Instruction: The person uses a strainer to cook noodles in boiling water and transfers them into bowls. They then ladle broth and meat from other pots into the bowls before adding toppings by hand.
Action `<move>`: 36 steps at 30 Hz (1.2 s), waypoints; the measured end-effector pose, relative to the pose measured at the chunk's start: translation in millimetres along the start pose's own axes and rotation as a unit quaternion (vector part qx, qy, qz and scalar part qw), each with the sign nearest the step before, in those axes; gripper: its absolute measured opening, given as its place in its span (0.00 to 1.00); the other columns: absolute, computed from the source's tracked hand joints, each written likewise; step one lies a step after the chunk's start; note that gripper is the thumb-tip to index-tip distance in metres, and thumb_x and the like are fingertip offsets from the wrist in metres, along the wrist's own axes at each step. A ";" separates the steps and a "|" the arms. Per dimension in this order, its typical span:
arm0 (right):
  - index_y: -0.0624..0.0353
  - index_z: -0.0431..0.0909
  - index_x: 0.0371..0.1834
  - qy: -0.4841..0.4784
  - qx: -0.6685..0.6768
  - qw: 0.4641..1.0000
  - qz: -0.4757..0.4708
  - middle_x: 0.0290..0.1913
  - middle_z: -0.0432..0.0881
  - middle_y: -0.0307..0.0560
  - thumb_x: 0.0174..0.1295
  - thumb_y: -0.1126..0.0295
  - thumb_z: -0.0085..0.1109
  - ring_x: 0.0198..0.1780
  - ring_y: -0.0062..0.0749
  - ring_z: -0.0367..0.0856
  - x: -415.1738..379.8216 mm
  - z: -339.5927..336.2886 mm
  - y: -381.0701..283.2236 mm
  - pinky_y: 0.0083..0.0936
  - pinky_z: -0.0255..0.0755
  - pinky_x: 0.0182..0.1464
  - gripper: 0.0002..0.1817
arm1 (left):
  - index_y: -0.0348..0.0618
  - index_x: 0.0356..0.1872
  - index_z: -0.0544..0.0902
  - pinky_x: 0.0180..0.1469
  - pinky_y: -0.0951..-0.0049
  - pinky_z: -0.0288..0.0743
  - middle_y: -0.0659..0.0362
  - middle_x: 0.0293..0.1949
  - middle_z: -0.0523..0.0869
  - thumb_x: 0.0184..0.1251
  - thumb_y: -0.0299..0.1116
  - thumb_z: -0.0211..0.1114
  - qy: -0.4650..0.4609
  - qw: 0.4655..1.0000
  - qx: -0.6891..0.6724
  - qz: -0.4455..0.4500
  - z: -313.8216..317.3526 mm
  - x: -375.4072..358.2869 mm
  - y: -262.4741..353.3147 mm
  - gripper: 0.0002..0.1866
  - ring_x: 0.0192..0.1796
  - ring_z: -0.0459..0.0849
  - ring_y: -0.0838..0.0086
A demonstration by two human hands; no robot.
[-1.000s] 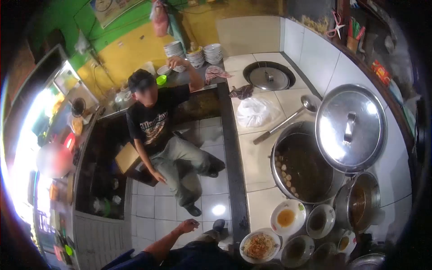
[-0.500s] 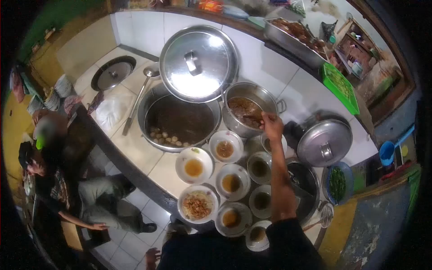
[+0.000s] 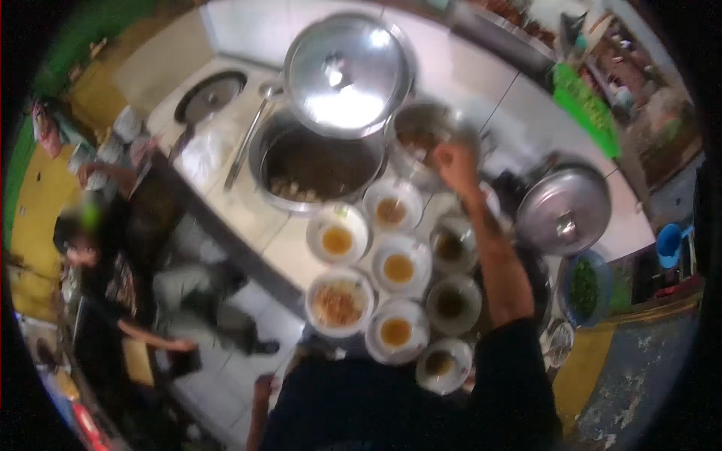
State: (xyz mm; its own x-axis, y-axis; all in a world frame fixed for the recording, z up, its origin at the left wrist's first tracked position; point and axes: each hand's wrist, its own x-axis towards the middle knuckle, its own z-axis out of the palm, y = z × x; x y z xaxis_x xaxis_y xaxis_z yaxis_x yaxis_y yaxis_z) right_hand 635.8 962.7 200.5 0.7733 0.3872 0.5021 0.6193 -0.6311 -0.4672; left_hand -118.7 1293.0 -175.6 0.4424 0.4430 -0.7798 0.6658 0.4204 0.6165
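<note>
My right hand [image 3: 453, 162] is closed over the near right rim of the smaller steel pot [image 3: 416, 167], which has brown contents. A dark, spoon-like utensil reaches from these fingers into the pot; motion blur hides its shape. Below my forearm stand several white bowls with amber or brown liquid, among them a bowl [image 3: 398, 268] in the middle. One bowl [image 3: 338, 302] at the front left is heaped with pale food and brown bits. Low beside my body hangs my left hand [image 3: 265, 387], smeared and partly hidden, away from the bowls.
A large pot [image 3: 320, 167] of dark broth with round pieces stands left of the smaller one. Its big lid [image 3: 348, 75] leans behind. A ladle [image 3: 248, 135] lies left; another lid [image 3: 565, 210] stands right. A seated person [image 3: 113, 278] is beyond the counter edge.
The whole view has shifted, so the counter sits higher and further right. My right hand stays at the smaller pot. At the left, the other person's head and arm have moved.
</note>
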 end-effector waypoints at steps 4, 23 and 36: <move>0.56 0.84 0.33 -0.030 0.023 0.999 0.027 0.34 0.85 0.49 0.58 0.68 0.60 0.36 0.38 0.83 0.3 7.7 -2.7 0.31 0.74 0.40 0.06 | 0.42 0.50 0.78 0.33 0.70 0.74 0.57 0.38 0.85 0.68 0.37 0.52 0.058 0.997 0.036 -0.027 63.4 -86.6 120.4 0.15 0.33 0.83 0.71; 0.67 0.81 0.35 0.025 0.301 0.920 0.250 0.31 0.84 0.50 0.58 0.70 0.60 0.23 0.31 0.83 5.5 -88.0 -32.0 0.22 0.77 0.24 0.09 | 0.35 0.50 0.78 0.25 0.77 0.73 0.54 0.36 0.86 0.68 0.40 0.57 -0.094 0.993 -0.036 0.054 35.0 -18.4 50.3 0.18 0.28 0.82 0.73; 0.62 0.83 0.32 0.004 0.103 0.994 0.033 0.26 0.83 0.49 0.56 0.72 0.60 0.22 0.30 0.82 -30.3 -128.5 -118.3 0.25 0.74 0.25 0.06 | 0.33 0.60 0.68 0.31 0.49 0.81 0.40 0.52 0.78 0.68 0.49 0.54 -0.122 0.992 0.017 0.025 34.4 36.8 18.3 0.30 0.32 0.83 0.48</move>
State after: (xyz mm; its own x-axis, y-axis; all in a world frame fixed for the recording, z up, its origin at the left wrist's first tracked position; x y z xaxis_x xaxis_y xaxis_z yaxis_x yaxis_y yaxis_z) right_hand 521.6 939.2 334.0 0.8121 0.3446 0.4709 0.5833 -0.5035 -0.6374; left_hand -69.6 1289.8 -196.7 0.6049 0.2553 -0.7543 0.6576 0.3741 0.6540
